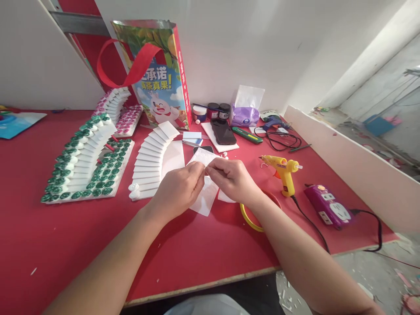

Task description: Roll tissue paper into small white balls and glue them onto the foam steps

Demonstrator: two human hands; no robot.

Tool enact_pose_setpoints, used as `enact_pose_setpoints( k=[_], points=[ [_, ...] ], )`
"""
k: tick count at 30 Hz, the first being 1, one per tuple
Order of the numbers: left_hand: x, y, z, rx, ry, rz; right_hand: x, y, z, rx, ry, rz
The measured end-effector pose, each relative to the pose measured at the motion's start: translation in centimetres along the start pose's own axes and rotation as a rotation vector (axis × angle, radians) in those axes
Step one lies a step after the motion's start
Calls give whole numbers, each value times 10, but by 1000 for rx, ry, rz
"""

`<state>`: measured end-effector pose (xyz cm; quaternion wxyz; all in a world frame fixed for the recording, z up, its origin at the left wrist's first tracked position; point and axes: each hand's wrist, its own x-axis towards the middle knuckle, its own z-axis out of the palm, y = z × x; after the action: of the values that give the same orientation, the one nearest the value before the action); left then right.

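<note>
My left hand [182, 183] and my right hand [231, 177] meet above the middle of the red table, fingertips pinched together. Between them they grip a thin white tissue [205, 199], part of which hangs below the fingers and part spreads out beyond them. What lies right between the fingertips is hidden. Left of my left hand is a curved staircase of white slats [147, 162], with white rosettes [134, 190] at its near corner. Under my right forearm lies a yellow ring-shaped roll [247, 220], partly covered by the arm.
A yellow glue gun [285, 173] and a purple power strip [330, 208] sit right, with cords. Finished-looking green-trimmed stairs [88, 164] stand left. Behind are a printed bag [160, 78], paint jars [213, 111], a tissue pack [244, 114], a phone [223, 131] and a green cutter [246, 134].
</note>
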<state>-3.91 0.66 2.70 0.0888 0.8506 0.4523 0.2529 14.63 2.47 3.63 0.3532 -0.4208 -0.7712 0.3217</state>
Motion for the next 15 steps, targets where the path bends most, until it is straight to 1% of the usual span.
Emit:
enact_pose_setpoints(
  k=[1,3,5,7,8,10,12,13,15],
  points=[
    [0,2,-1,-121,-2,-47,-1,0,0,-18,5,-28],
    [0,4,-3,-417,-11,-184,-1,1,-1,-29,2,-77],
    [2,5,-4,-792,-31,-387,-2,3,-2,-15,-10,-111],
    [5,4,-3,-1092,-81,-577,-2,4,-3,-17,-21,-133],
    [6,3,-3,-1198,-139,-659,-2,4,-3,-32,-22,-149],
    [8,0,-2,-1341,-317,-779,-2,5,-3,-77,-25,-200],
    [9,-1,-2,-1459,-485,-844,-2,5,-3,-135,-38,-257],
    [9,-2,-1,-1515,-529,-861,-2,5,-4,-170,-52,-280],
    [9,-1,-1,-1600,-542,-894,-2,4,-5,-255,-81,-308]
  ],
)
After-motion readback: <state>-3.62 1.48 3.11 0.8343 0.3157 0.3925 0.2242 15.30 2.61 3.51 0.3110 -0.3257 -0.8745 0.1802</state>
